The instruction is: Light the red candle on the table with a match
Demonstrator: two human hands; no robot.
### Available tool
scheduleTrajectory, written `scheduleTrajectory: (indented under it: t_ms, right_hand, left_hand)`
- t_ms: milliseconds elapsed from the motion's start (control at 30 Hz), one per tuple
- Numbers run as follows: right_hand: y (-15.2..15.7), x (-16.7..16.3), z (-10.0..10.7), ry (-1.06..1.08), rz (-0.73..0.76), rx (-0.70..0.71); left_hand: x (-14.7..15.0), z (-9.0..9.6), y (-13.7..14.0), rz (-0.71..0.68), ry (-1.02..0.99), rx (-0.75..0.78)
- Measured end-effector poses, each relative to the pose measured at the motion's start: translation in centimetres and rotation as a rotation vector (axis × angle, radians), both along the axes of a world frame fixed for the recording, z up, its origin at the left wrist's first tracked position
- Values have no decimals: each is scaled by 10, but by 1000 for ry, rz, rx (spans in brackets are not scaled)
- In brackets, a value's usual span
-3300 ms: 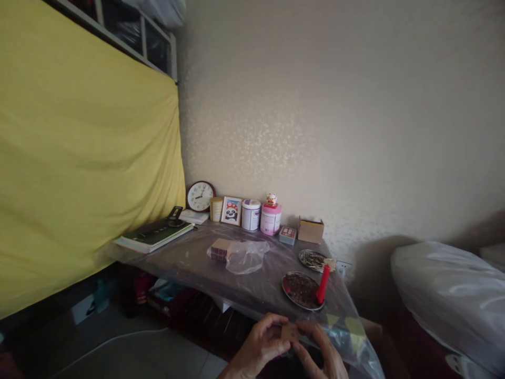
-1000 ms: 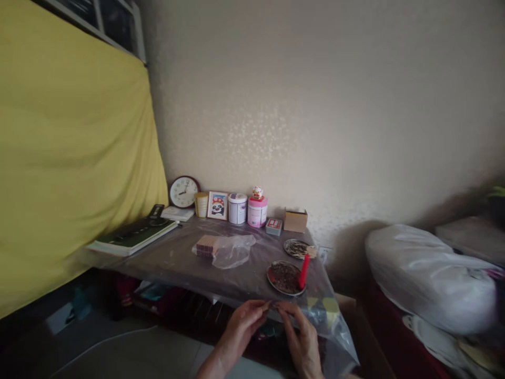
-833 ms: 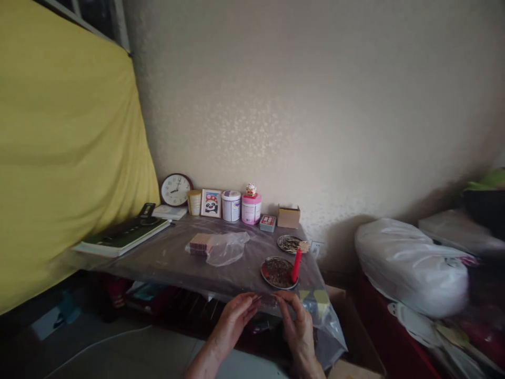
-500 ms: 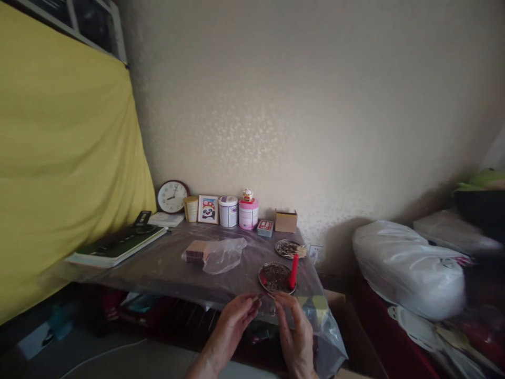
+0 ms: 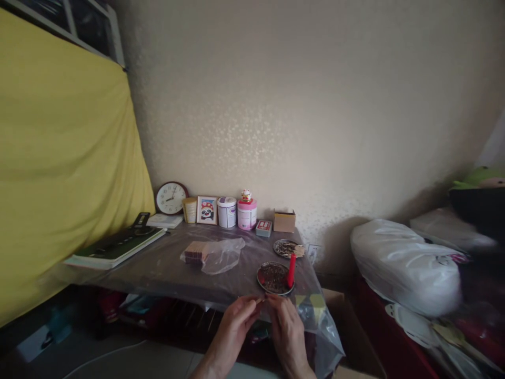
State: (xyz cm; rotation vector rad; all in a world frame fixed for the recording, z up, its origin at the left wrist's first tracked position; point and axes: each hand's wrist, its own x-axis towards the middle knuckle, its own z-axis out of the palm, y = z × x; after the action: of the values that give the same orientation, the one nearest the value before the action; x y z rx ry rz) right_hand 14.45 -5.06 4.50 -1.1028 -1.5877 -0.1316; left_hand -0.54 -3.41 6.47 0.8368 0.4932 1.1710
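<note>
My left hand (image 5: 239, 317) and my right hand (image 5: 286, 321) meet at the fingertips just in front of the table edge. Both are closed in a pinch. A thin pale stick, like a matchstick (image 5: 263, 300), shows faintly between the fingertips, on the right hand's side. What the left fingers hold is small and mostly hidden. Right beyond them is a round metal plate (image 5: 260, 285) full of dark bits, with an upright red candle (image 5: 291, 271) at its right side, unlit. Behind it a second plate (image 5: 281, 255) carries loose matchsticks (image 5: 297, 250).
On the plastic-covered table (image 5: 158, 268) lie a stack of small boxes (image 5: 196, 251) in a clear bag (image 5: 224, 256) and a green book (image 5: 118, 246). A clock (image 5: 172, 198), picture frame (image 5: 207, 210), tins (image 5: 246, 215) and cardboard box (image 5: 284, 221) line the wall. A white bag (image 5: 406, 268) sits right.
My hands have come together; before, a small gap parted their fingertips, with a slim piece showing in each. The right hand moved left and its fingers curled in. The view shifted slightly.
</note>
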Motion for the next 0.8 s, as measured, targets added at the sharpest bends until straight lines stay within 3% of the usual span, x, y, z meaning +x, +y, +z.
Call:
scheduleTrajectory:
  t_ms: [167,400,600,800]
  right_hand:
    - [16,16,-13,137,-147,-34]
    - [7,9,-7,329,-50,-45]
    - [-3,-4,-1,248,43,-13]
    - [-5,-6,-3,96,43,61]
  left_hand:
    - [-4,-3,-3,29,31,-44]
    - [-2,-18,2,57,37,-62]
    - [5,-9,-4,30,7,31]
    - [7,-13,-4,26,-28,26]
